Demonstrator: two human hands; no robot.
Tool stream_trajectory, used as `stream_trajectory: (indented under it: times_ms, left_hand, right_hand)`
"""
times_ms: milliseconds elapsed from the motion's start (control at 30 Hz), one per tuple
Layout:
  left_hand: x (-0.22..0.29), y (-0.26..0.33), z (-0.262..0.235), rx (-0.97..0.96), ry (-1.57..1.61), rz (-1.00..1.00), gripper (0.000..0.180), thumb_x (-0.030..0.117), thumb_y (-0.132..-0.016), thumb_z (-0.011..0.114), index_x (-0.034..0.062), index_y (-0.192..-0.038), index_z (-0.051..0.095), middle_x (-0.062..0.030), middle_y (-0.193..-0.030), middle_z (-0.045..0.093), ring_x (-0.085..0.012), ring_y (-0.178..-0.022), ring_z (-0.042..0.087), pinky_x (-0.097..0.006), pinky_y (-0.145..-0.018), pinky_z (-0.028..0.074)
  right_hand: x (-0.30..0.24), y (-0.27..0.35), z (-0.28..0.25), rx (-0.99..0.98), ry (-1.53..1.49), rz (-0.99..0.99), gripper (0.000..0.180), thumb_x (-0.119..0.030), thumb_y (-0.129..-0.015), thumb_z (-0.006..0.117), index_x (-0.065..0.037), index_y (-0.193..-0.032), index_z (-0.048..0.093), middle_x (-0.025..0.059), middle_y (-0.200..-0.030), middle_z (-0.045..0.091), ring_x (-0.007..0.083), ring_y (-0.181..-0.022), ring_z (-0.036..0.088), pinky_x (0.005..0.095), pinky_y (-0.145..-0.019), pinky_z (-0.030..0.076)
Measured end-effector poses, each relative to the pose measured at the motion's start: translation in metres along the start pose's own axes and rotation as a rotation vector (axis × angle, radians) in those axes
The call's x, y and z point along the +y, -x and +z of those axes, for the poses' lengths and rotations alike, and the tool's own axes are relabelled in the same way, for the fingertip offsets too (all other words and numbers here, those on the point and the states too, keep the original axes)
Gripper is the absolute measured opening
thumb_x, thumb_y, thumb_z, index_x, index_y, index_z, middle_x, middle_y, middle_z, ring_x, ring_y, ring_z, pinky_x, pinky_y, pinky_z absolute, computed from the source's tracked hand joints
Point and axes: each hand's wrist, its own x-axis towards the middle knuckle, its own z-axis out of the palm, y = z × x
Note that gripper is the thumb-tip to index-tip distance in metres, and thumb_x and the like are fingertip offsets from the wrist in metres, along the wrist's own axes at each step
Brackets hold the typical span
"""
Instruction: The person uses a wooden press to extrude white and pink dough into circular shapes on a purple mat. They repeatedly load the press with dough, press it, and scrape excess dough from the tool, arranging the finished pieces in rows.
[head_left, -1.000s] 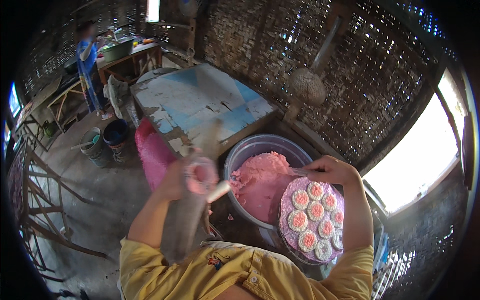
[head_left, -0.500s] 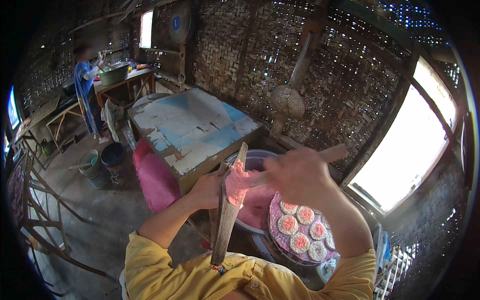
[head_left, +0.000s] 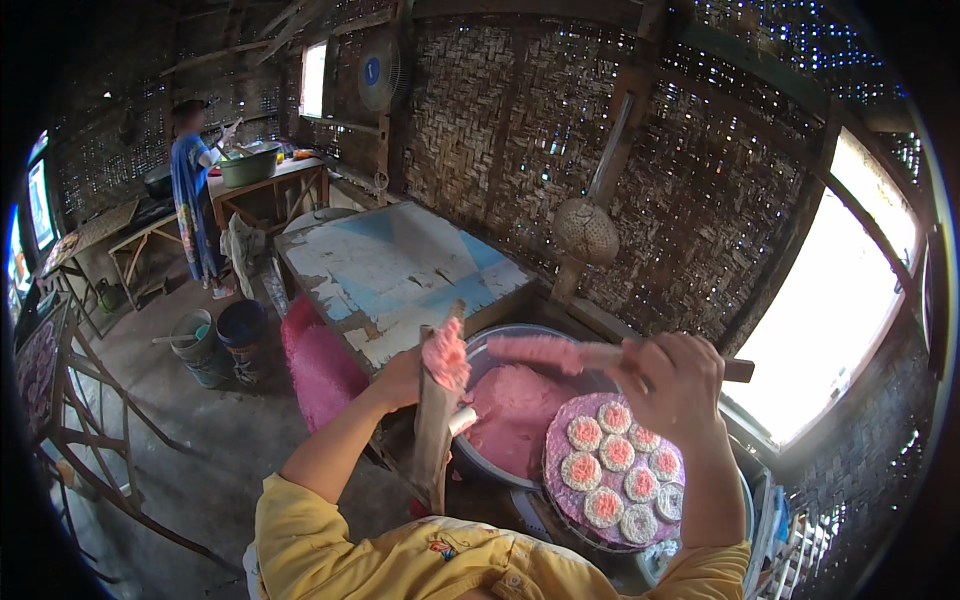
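Observation:
My left hand [head_left: 402,378] is closed around an upright, weathered wooden tool [head_left: 434,430] with a long arm pointing toward my body. A lump of pink dough [head_left: 446,357] sits at its upper end, and a short white cylinder [head_left: 462,420] shows beside it. In my right hand [head_left: 672,385] is a wooden spatula [head_left: 600,355], its left end coated in pink dough and held apart from the tool. Below is a large basin [head_left: 480,470] of soft pink dough [head_left: 520,405]. Under my right forearm, a round purple tray [head_left: 562,425] carries several white rings, most with pink centres.
A worn blue-and-white table [head_left: 400,270] stands beyond the basin, with a pink sheet-like item [head_left: 320,375] at its left. Two buckets [head_left: 240,335] are on the floor. Far left, a person [head_left: 190,200] works at a green basin [head_left: 250,168]. A bright window [head_left: 830,310] is at right.
The spatula has come away from the pink dough on the wooden tool, and my right hand has moved to the right. The tray shows more fully.

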Motion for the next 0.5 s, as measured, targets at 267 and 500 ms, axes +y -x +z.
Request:
stream_trajectory:
  times_ms: [267,500]
  left_hand:
    - [0.012,-0.005,0.012,-0.044,-0.737,0.084,0.062,0.048,-0.067,0.070,0.0177,-0.119,0.057,-0.0124,-0.128,0.051,-0.0302,-0.103,0.058,-0.039,-0.086,0.047]
    - [0.025,-0.010,0.025,-0.122,-0.528,0.033,0.055,0.048,-0.071,0.064,0.0181,-0.117,0.059,-0.0170,-0.107,0.062,-0.0353,-0.094,0.060,-0.041,-0.081,0.048]
  right_hand:
    - [0.002,0.002,0.024,-0.088,-0.196,-0.080,0.014,-0.021,-0.069,0.066,-0.012,-0.076,0.057,0.0023,-0.066,0.055,0.0201,-0.064,0.058,0.0351,-0.058,0.045]
    - [-0.041,0.004,0.061,-0.200,-0.143,-0.214,0.006,-0.018,-0.072,0.056,-0.012,-0.075,0.054,0.0010,-0.067,0.053,0.0178,-0.067,0.057,0.0312,-0.059,0.041]
